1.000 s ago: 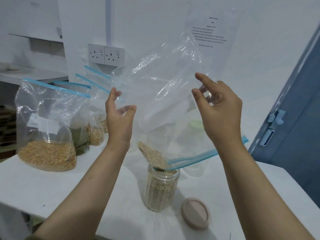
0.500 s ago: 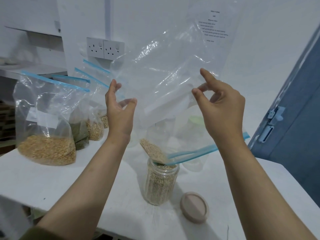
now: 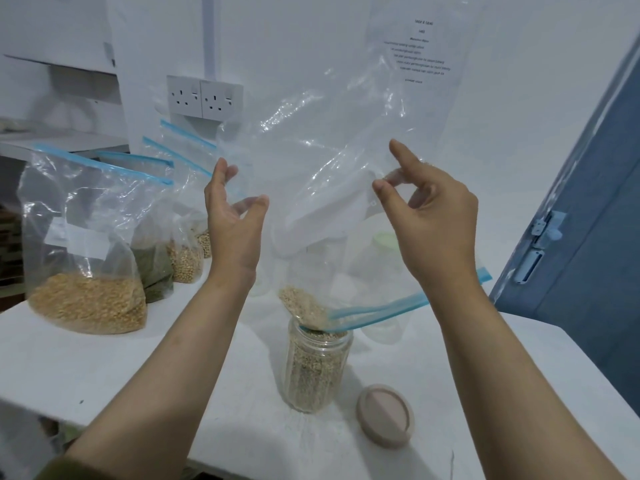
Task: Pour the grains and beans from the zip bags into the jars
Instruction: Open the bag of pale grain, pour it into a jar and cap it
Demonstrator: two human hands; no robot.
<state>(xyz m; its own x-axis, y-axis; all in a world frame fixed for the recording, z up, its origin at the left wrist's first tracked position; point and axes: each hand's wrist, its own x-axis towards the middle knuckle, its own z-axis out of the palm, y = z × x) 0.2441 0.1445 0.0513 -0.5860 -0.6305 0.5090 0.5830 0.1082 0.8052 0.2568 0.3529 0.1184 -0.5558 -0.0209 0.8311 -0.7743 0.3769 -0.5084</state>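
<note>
Both forearms raised, left grip (image 3: 235, 216) and right grip (image 3: 429, 216) loosely pinching, fingers curled.

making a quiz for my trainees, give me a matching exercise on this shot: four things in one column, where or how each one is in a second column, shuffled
Things:
1. jar
2. lid
3. upturned zip bag
4. bag of yellow grain

Places or states:
A. lying flat on the table, right of the jar
B. standing at the left of the table, zip closed
C. held up by both hands, mouth down at the jar
D. open, nearly full of grain

Pairs: 1-D, 2-A, 3-C, 4-B
</note>
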